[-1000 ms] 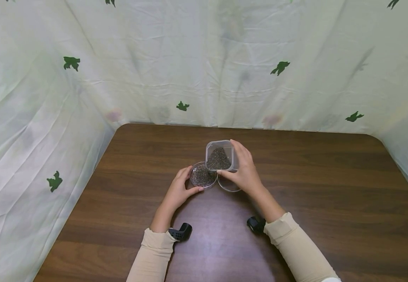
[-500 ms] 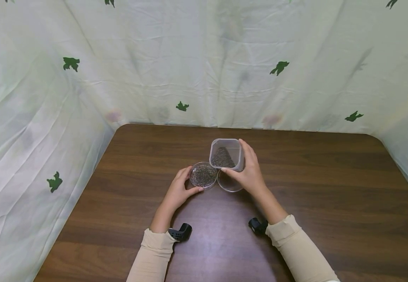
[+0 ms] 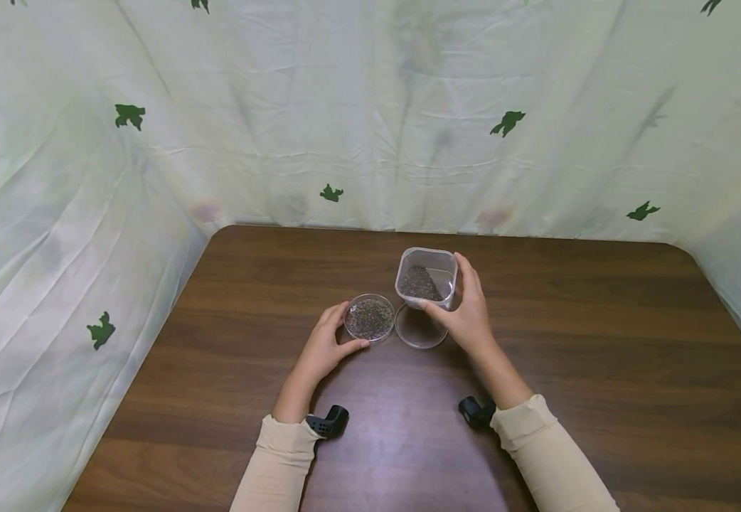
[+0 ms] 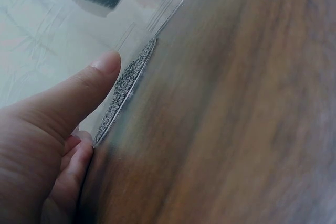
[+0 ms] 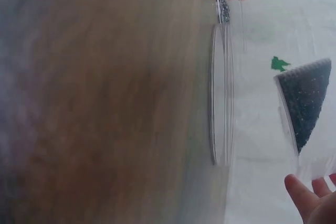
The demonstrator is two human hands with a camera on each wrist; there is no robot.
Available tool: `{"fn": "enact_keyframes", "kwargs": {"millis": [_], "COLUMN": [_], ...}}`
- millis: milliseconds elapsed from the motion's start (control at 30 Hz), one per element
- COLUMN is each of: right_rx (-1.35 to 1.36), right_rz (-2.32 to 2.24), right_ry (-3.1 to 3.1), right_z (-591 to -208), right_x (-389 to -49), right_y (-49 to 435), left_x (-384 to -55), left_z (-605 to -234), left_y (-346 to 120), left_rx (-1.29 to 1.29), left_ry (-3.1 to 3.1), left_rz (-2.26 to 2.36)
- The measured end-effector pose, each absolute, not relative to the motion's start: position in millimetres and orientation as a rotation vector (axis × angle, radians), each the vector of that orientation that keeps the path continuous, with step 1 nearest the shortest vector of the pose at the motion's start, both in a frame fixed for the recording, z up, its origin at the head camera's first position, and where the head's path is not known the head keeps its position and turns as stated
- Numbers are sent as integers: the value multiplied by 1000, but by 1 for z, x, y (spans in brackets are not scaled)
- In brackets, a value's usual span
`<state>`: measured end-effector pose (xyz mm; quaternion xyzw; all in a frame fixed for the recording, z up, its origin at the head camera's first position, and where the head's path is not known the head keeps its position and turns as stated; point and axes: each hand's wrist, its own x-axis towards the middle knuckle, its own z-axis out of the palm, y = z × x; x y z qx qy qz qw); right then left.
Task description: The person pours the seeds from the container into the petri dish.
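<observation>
My left hand (image 3: 322,347) grips the side of a round clear petri dish (image 3: 369,318) on the table, thumb at the near rim and fingers at the far side. Dark grey grains cover the dish's bottom, and in the left wrist view they slope up as a low heap (image 4: 125,85). My right hand (image 3: 466,313) holds a clear squarish plastic tub (image 3: 442,274) by its side, raised above the table. Dark grains (image 5: 304,103) lie banked toward one side inside the tub. Beneath it, touching or nearly touching the dish, lies a clear round lid (image 3: 420,331) with nothing in it.
The brown wooden table (image 3: 601,341) extends on all sides of the hands. A pale curtain (image 3: 370,114) with green leaf-like patches hangs behind and at the sides. Black wrist cameras (image 3: 328,422) sit on both wrists.
My right hand has moved the tub right and slightly away from above the petri dish, and the tub has tilted back more level. My left hand and the dish stay in place.
</observation>
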<state>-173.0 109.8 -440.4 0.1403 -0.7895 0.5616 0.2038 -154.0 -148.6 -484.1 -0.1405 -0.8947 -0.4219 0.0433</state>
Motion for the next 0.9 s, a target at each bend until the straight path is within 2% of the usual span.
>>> {"fn": "enact_keyframes", "kwargs": {"millis": [367,667,900], "right_rx": [265,174,139], "right_rz": [1684,1701,1751], "right_ry": [-2178,-2155,-2125], "right_z": [-430,-446,-432], "right_x": [-165,-170,-161], "right_y": [122,141,151], "left_x": [-154,-154,-154], "left_z": [-483,-483,-483], "left_y": [-148,-148,-148], "left_rx": [-413,-416,-414], "left_ry": [-2748,-2736,-2737], "left_rz": [-1301,-1311,-1305]}}
